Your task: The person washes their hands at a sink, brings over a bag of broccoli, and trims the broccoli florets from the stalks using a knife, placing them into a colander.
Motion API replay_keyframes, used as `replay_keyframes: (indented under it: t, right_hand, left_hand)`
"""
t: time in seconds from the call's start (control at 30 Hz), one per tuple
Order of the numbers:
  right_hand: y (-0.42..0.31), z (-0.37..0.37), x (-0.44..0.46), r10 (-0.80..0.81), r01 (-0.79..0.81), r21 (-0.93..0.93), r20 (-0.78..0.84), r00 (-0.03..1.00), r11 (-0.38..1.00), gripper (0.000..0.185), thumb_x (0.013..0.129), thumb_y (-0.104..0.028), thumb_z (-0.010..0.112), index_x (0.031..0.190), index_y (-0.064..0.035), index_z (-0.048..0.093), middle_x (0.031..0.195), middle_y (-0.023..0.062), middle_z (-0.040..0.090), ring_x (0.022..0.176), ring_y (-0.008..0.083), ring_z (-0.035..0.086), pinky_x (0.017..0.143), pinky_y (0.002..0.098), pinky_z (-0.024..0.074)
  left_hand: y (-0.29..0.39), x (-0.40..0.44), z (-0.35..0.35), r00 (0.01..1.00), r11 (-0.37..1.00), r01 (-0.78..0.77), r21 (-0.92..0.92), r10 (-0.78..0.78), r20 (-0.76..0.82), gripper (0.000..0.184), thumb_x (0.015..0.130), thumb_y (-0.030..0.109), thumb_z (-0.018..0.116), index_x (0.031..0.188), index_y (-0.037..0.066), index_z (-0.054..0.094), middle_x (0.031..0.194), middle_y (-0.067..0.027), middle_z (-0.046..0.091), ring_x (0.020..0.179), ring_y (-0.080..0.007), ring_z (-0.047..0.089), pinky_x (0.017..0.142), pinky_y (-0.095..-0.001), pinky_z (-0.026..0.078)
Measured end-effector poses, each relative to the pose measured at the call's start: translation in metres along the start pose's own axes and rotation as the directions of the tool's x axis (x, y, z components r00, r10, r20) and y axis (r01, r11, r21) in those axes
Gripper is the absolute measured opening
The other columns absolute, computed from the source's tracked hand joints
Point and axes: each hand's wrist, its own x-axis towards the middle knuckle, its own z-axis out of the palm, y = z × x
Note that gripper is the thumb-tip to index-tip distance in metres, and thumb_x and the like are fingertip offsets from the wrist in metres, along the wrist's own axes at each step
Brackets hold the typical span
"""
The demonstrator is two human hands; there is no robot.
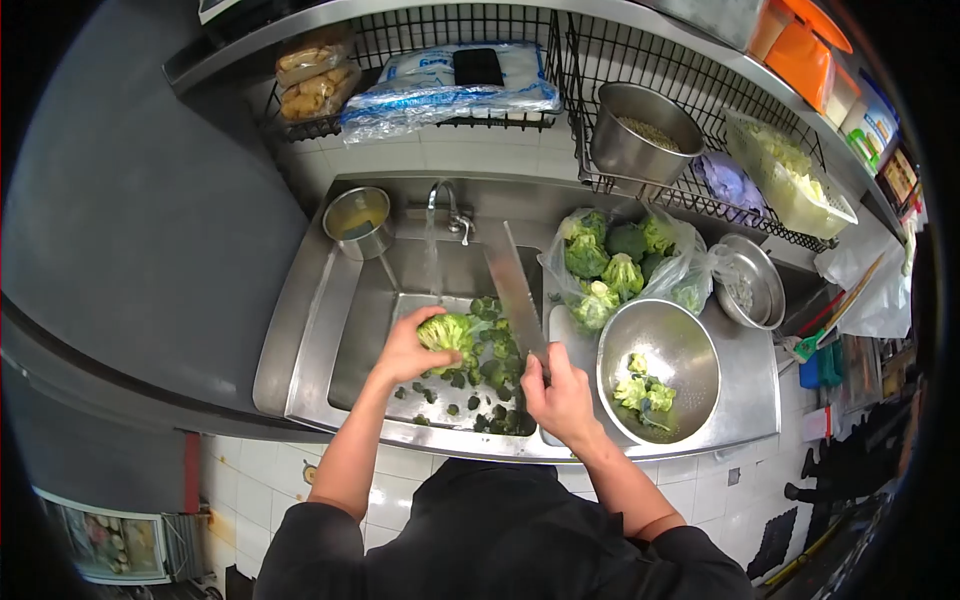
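Over the sink, my left hand grips a head of broccoli with its cut side turned up. My right hand is wrapped round the handle of a large knife, whose blade points up and away, smeared by motion. The blade stands to the right of the broccoli, apart from it. Cut broccoli florets lie in the sink below both hands. Close by my right hand, a steel bowl holds several pale green stem pieces.
Water runs from the faucet at the sink's back. A plastic bag of broccoli lies behind the bowl. A steel pot stands at the back left, another bowl at the right. Wire racks hang above.
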Motion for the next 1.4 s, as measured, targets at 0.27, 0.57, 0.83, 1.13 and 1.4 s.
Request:
replay_keyframes:
  t: [0.27,0.57,0.83,1.13,1.4]
  right_hand:
    - [-0.021,-0.019,-0.006,-0.155,0.153,-0.079,-0.018,0.988,0.985,0.015,0.085,-0.005,0.066,0.095,-0.0019,0.056,0.062,0.0137,0.061,0.052,0.0327,0.063,0.047,0.0425,0.0487]
    - [0.004,-0.054,-0.018,-0.201,0.184,-0.187,-0.076,0.977,0.965,0.017,0.082,-0.004,0.067,0.095,0.0006,0.057,0.063,0.0131,0.061,0.052,0.0303,0.062,0.048,0.0402,0.0495]
    - [0.015,-0.104,-0.044,0.018,-0.022,-0.015,-0.228,0.974,1.000,0.014,0.088,-0.005,0.065,0.096,0.0015,0.056,0.062,0.0156,0.061,0.052,0.0318,0.063,0.048,0.0393,0.0482]
    - [-0.017,-0.108,-0.032,-0.216,0.217,-0.020,-0.224,0.950,0.976,0.016,0.085,-0.001,0.066,0.096,0.0004,0.056,0.062,0.0138,0.059,0.050,0.0304,0.061,0.046,0.0416,0.0458]
    - [0.000,-0.036,0.002,0.050,-0.043,-0.095,0.075,0.996,0.995,0.018,0.091,-0.013,0.062,0.096,-0.0030,0.047,0.067,0.0215,0.062,0.056,0.0416,0.062,0.048,0.0511,0.0475]
  left_hand:
    - [0.034,0.004,0.020,0.954,0.574,-0.053,-0.817,0.271,0.128,0.079,0.065,0.001,0.088,0.136,-0.001,0.052,0.121,-0.0066,0.061,0.109,-0.0143,0.060,0.096,-0.0311,0.050]
    - [0.110,0.016,0.039,0.855,0.732,-0.216,-0.646,0.461,0.236,0.082,0.064,-0.001,0.087,0.138,-0.001,0.051,0.123,-0.0025,0.057,0.112,-0.0128,0.057,0.098,-0.0293,0.046]
    - [0.135,0.021,0.076,0.824,0.639,-0.099,-0.763,0.482,0.297,0.084,0.063,0.008,0.089,0.137,0.005,0.050,0.126,-0.0040,0.050,0.114,-0.0167,0.055,0.099,-0.0308,0.048]
    - [0.113,0.009,0.078,0.891,0.470,0.058,-0.881,0.374,0.258,0.091,0.064,0.010,0.087,0.142,-0.003,0.042,0.126,-0.0113,0.059,0.117,-0.0203,0.059,0.101,-0.0346,0.049]
    - [0.067,-0.003,0.060,0.929,0.410,-0.032,-0.912,0.348,0.124,0.084,0.069,-0.001,0.084,0.142,-0.002,0.043,0.130,-0.0119,0.057,0.116,-0.0200,0.059,0.100,-0.0348,0.049]
